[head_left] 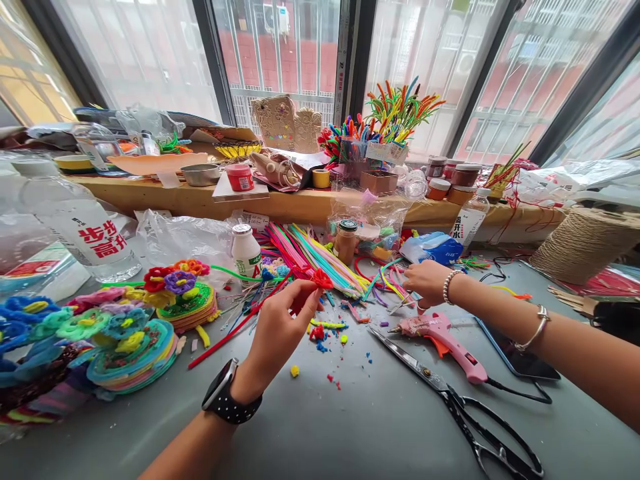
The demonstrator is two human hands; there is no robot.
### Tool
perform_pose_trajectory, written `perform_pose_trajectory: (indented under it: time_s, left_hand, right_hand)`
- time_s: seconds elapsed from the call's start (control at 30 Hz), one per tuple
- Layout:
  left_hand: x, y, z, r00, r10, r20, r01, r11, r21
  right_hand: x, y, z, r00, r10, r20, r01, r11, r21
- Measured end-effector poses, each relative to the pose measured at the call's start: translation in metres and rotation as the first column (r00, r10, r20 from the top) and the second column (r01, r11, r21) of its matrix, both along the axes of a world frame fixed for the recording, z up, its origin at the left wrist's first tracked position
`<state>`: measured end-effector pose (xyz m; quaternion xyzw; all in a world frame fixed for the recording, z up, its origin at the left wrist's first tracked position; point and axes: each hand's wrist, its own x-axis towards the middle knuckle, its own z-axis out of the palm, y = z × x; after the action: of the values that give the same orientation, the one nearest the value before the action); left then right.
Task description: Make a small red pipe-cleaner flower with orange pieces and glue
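Observation:
My left hand (280, 333) is closed in a pinch on a small red pipe cleaner flower (321, 279), held above the table's middle. To the right, my right hand (429, 280) reaches down over loose pipe cleaner pieces, its thumb apart from the bent fingers. Its fingertips are partly hidden, and I see nothing held in them. Just below it lies a pink glue gun (445, 337) with an orange trigger. Large black-handled scissors (440, 387) lie open in front of the glue gun. A bundle of colourful pipe cleaners (320, 257) spreads behind my left hand.
Finished pipe cleaner flowers and round stacked pieces (133, 353) crowd the left side. A white bottle (246, 252), a brown jar (346, 241) and a large water bottle (85, 227) stand behind. A phone (525, 353) and twine spool (587, 243) are at right; fluff scraps (295, 371) dot the table.

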<state>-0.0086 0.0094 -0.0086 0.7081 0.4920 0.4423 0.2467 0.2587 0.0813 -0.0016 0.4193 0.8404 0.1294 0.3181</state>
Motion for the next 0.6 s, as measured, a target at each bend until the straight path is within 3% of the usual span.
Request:
perform_pose_trajectory:
  time_s: [0.4, 0.6]
  left_hand:
    - [-0.001, -0.001, -0.001, 1.000, -0.004, -0.016, 0.004, 1.000, 0.009]
    - [0.000, -0.001, 0.000, 0.999, -0.011, -0.032, 0.012, 1.000, 0.013]
  right_hand:
    - [-0.015, -0.006, 0.010, 0.994, -0.060, 0.087, 0.062, 0.998, -0.027]
    - [-0.043, -0.016, 0.016, 0.986, -0.132, 0.106, 0.134, 0.991, -0.006]
